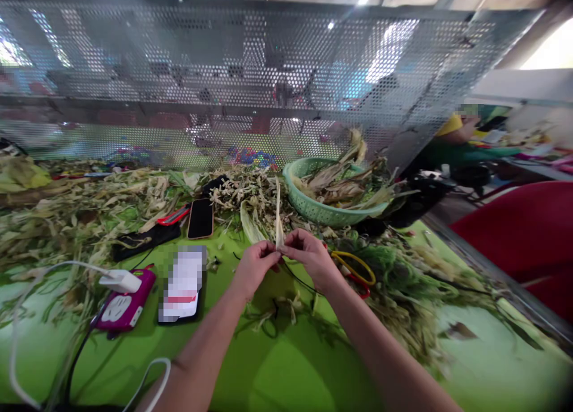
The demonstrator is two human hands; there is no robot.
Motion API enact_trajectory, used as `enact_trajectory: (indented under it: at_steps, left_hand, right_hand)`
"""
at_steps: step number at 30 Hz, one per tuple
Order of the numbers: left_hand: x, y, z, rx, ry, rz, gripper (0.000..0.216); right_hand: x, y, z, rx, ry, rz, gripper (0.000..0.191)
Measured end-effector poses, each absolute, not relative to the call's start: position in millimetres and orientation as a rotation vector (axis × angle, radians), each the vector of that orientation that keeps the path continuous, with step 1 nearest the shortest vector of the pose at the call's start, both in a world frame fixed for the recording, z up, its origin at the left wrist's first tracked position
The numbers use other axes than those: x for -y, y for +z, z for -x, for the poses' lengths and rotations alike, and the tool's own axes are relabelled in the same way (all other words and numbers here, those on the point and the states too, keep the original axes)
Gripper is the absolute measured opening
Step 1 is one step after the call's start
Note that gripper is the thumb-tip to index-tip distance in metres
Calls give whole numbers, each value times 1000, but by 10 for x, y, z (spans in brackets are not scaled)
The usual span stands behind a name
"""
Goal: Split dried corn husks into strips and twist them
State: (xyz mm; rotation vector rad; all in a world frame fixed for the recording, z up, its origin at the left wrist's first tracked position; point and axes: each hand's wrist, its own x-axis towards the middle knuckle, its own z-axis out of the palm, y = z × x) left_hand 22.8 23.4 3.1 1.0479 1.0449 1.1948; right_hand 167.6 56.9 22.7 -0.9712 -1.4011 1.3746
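Observation:
Over the middle of the green table, my left hand (260,263) and my right hand (307,254) meet with fingertips pinched together. Between them stands a narrow pale strip of corn husk (278,221), its long end pointing up and away from me. Both hands grip its lower end, which the fingers partly hide. Behind my left hand lies a wider, greenish husk piece (252,222). Close to the right of my right hand are yellow-and-red-handled scissors (356,268). A thin dark cord (298,277) runs beneath my hands, and small husk scraps (290,307) lie below them.
A green plastic basket (313,206) of dried husks stands behind. Left are a lit phone (183,286), a dark phone (201,218), a red cutter (173,215) and a purple power strip (123,304). Husk heaps (111,203) line the table; a perforated metal screen (224,71) rises behind.

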Motion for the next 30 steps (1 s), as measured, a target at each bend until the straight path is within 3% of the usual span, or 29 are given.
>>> enact_trajectory:
  at_steps: [8, 16, 30]
  left_hand:
    - [-227, 100, -229, -1092, 1239, -761, 15]
    - [-234, 75, -206, -1017, 1241, -660, 13]
    - [-220, 92, -234, -905, 1275, -573, 14]
  right_hand:
    - [-567, 232, -1690, 1579, 1182, 942, 17]
    - [-538, 296, -1717, 1940, 721, 865, 8]
    - [-580, 278, -1721, 1991, 756, 904, 5]
